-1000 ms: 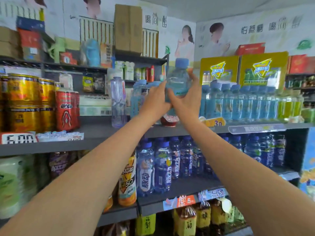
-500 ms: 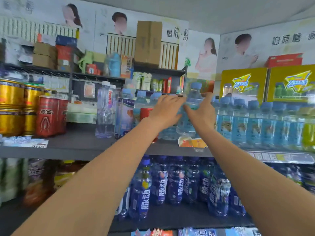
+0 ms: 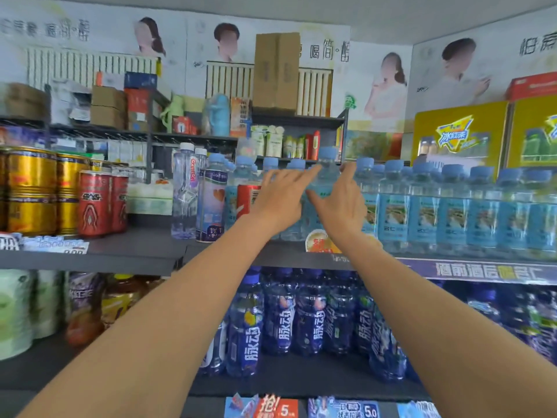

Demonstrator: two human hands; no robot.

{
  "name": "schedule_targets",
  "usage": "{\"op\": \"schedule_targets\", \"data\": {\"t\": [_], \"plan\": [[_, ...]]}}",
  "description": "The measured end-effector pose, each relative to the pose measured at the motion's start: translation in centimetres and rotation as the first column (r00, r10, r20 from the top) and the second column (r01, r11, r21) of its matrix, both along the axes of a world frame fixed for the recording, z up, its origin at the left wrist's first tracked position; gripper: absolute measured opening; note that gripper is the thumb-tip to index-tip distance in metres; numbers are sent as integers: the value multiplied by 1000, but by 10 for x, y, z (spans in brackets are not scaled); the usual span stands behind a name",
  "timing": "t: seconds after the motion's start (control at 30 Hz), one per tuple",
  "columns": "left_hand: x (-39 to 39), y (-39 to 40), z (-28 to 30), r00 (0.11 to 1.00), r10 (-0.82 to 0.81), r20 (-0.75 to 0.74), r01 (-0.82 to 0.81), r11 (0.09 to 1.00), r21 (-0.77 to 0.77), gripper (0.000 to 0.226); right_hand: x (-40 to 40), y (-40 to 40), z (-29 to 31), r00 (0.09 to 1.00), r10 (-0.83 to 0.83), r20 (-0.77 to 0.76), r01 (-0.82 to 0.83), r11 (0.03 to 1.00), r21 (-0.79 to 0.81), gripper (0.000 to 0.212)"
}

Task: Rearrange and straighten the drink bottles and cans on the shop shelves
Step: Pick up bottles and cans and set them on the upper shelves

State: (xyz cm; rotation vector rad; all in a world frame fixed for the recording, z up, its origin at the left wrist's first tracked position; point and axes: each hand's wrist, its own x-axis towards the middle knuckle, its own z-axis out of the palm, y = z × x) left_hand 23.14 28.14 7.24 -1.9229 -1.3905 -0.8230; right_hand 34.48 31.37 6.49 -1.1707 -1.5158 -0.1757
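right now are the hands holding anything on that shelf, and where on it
Both hands are on one light-blue-capped water bottle on the upper shelf: left hand and right hand flank its shoulder and upper body, fingers fairly straight. Whether they grip or merely steady it cannot be told.

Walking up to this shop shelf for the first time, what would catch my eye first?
Two bare arms reach into the middle of the view, the left hand and right hand on either side of a clear plastic water bottle with a pale blue cap on the grey metal shelf. To the right runs a long row of matching pale blue bottles; at the far left stand shiny gold cans beside red cans.
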Motion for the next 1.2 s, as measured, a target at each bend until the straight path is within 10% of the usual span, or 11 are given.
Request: {"op": "schedule_targets", "data": {"t": [0.33,0.63,0.83,1.2], "plan": [[1,1,-9,991,124,-40,-127,988,-87,76,-17,9,-3,826,-460,325,425,888,177,58],[-59,-24,-33,935,73,347,-164,956,242,46,-58,-24,-6,918,27,396,-83,989,125,48],[-99,-45,-50,910,155,385,-253,942,219,47,-106,-21,-22,936,350,26,-333,909,-253,80],[-131,-90,-56,917,-20,398,-43,988,148,58,-127,-68,-7,900,348,-262,-336,938,89,83]]}}
